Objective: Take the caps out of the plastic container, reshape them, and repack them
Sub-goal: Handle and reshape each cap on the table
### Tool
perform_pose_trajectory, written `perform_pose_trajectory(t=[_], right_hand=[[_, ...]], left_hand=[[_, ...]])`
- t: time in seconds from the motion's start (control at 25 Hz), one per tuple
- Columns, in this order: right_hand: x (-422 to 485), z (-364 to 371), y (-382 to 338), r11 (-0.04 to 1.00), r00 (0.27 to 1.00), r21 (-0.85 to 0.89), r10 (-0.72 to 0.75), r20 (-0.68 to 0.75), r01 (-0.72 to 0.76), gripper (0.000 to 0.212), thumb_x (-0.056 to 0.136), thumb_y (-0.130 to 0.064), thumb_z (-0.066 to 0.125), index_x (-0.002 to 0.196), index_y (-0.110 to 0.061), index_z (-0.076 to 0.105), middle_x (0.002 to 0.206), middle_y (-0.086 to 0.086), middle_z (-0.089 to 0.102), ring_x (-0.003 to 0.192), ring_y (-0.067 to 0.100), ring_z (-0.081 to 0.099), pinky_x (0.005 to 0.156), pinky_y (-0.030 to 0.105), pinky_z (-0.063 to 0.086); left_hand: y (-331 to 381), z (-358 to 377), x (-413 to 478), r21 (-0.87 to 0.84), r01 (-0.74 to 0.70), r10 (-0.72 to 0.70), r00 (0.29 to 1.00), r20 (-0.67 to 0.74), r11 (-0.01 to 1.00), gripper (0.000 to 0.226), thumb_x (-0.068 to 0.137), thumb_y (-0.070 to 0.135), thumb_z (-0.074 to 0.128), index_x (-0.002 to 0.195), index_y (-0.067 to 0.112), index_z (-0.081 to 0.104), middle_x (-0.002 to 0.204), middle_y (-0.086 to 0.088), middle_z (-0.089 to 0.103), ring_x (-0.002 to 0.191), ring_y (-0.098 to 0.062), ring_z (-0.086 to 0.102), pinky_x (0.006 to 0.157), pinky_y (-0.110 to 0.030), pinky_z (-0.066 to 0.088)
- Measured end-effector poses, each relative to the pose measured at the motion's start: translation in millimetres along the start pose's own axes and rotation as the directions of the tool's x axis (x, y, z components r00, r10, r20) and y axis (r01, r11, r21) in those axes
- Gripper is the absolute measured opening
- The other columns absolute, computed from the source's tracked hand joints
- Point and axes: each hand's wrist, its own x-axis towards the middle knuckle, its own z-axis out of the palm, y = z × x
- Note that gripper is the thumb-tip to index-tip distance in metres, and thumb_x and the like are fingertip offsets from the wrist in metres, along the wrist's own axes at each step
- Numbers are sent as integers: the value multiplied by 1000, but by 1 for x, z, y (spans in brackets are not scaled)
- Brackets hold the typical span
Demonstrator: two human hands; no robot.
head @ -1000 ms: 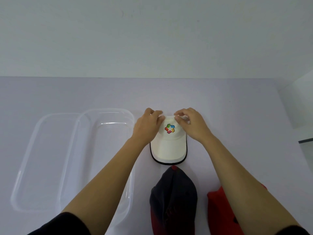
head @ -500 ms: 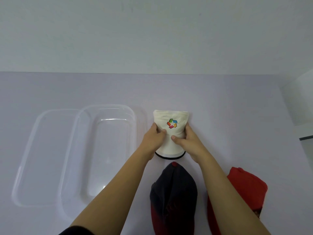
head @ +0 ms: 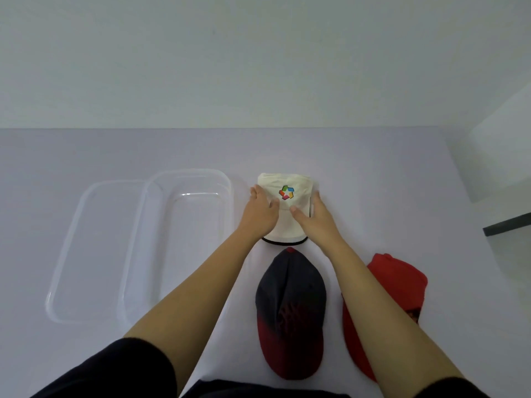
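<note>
Centrally, white cap (head: 287, 206) was pressed between left hand (head: 260, 215) and right hand (head: 317, 221) — fingers laid straight along its sides, thumbs on top. Cap was set on table (head: 373, 168), right of plastic container (head: 189, 171) — dark cap (head: 290, 300) nearer.

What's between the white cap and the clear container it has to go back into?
Nothing visible. Only a bare strip of table separates the white cap from the container, whose top is open; the left hand presses the cap's container-facing side.
</note>
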Motion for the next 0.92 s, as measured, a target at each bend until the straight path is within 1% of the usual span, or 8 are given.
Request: perform_pose_trajectory(t=[0.12, 0.24, 0.36, 0.48, 0.6, 0.68, 0.8, 0.92], right_hand=[[-37, -9, -8, 999, 998, 11, -39, -38, 40, 61, 95, -27, 51, 148, -17, 22, 149, 0, 34, 136, 19, 33, 100, 21, 27], [-72, -20, 7, 998, 992, -5, -69, -107, 69, 62, 95, -29, 51, 148, -19, 22, 155, -1, 26, 141, 15, 26, 115, 30, 23], [-103, -46, 36, 991, 961, 8, -129, -243, 135, 53, 94, -21, 53, 143, -19, 34, 148, -3, 37, 134, 6, 33, 114, 28, 25], [-126, -86, 68, 985, 897, -120, -164, -410, 126, 45, 92, -13, 55, 136, -14, 45, 141, 2, 45, 127, 6, 38, 105, 17, 25], [-121, -129, 103, 995, 927, -86, 24, -375, -60, 55, 91, -30, 58, 140, -13, 39, 146, 7, 41, 134, 19, 37, 108, 26, 27], [-113, -153, 121, 978, 957, -98, 158, -243, -187, 63, 90, -48, 52, 141, -14, 38, 145, 5, 43, 133, 21, 40, 111, 37, 31], [-103, -168, 132, 939, 975, -268, 196, -105, -217, 46, 92, -54, 41, 109, -17, 62, 111, 0, 63, 110, 20, 55, 92, 31, 43], [-99, -166, 129, 928, 981, -327, 140, -135, -177, 41, 96, -47, 37, 64, -23, 46, 69, -5, 51, 77, 21, 50, 61, 29, 35]], left_hand=[[8, -1, -26, 14, -61, 62, 998, -35, 998, 60, 100, 29, 32, 149, 2, 10, 156, -18, 20, 134, -35, 37, 109, -42, 34], [14, 12, -61, -32, -136, 134, 989, -59, 990, 57, 98, 30, 35, 147, 6, 18, 152, -15, 32, 130, -33, 44, 106, -44, 40], [20, 41, -102, -99, -195, 189, 980, -65, 976, 53, 97, 26, 39, 142, 3, 25, 139, -20, 47, 121, -35, 51, 102, -47, 43], [26, 78, -135, -126, -211, 211, 977, -18, 969, 49, 96, 24, 41, 138, 1, 30, 119, -31, 57, 109, -42, 56, 91, -45, 46], [34, 112, -143, -160, -76, 95, 988, 118, 984, 62, 97, 35, 43, 149, 9, 21, 140, -17, 49, 125, -27, 50, 102, -31, 37], [43, 132, -136, -226, 62, -22, 984, 175, 972, 64, 97, 40, 44, 148, 9, 23, 152, -11, 34, 134, -26, 40, 110, -37, 35], [53, 151, -126, -385, 265, -166, 948, 270, 884, 43, 99, 30, 43, 136, 9, 42, 137, -10, 45, 109, -26, 50, 92, -49, 50], [62, 160, -121, -492, 341, -227, 934, 277, 801, 29, 101, 20, 39, 124, 5, 48, 125, -12, 47, 110, -32, 50, 86, -56, 50]])
